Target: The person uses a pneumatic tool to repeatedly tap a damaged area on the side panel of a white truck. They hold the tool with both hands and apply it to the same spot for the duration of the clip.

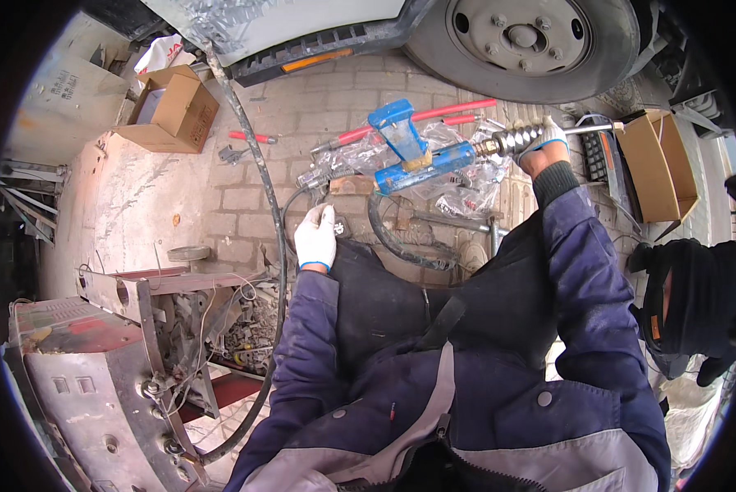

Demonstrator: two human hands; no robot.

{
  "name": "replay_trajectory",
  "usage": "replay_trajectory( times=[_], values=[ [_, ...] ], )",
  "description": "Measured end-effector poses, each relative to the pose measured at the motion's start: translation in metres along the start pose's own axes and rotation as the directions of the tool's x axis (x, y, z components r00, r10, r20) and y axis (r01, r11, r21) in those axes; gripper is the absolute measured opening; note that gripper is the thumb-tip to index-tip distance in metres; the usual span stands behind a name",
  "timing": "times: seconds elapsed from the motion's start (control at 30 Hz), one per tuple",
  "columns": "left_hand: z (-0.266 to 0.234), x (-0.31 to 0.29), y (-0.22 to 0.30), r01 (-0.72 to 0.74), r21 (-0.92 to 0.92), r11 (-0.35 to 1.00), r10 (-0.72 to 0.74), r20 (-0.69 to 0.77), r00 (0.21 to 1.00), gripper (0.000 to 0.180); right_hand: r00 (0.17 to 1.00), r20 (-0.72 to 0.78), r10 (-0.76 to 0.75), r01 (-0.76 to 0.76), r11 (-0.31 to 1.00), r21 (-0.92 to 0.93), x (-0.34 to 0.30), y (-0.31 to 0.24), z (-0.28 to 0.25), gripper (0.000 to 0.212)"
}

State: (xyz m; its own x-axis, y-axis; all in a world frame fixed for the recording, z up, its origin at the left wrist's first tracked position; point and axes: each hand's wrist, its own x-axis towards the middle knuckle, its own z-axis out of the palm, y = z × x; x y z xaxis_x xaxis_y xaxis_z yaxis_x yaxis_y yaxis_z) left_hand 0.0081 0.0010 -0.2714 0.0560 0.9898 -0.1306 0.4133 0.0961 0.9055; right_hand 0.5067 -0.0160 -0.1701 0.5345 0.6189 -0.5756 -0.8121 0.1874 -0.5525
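My right hand (546,141), in a white glove with a blue cuff, is closed around a metal rod (589,129) just behind a thick coil spring (517,141). The spring joins a brass-coloured fitting at the end of a blue metal tool body (425,170). From that body a blue block-like post (398,131) sticks up. My left hand (315,238), gloved the same way, lies by my left knee with its fingers extended and nothing visible in it. A black hose (384,230) curves down from the tool's left end.
Clear plastic wrapping (470,197) and red rods (454,109) lie on the paving. A truck wheel (522,41) stands ahead. Cardboard boxes (171,111) sit at both sides. A long hose (271,189) passes my left arm, beside a metal frame (97,394). Another person (696,287) is at the right.
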Motion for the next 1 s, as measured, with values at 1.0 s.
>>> replay_trajectory(
  times=[1.0],
  values=[
    [-0.023,0.282,0.299,-0.356,0.635,0.686,0.725,-0.554,0.410,0.094,0.955,0.275,0.112,-0.127,0.991,0.036,-0.071,0.031,0.069,0.048]
  ],
)
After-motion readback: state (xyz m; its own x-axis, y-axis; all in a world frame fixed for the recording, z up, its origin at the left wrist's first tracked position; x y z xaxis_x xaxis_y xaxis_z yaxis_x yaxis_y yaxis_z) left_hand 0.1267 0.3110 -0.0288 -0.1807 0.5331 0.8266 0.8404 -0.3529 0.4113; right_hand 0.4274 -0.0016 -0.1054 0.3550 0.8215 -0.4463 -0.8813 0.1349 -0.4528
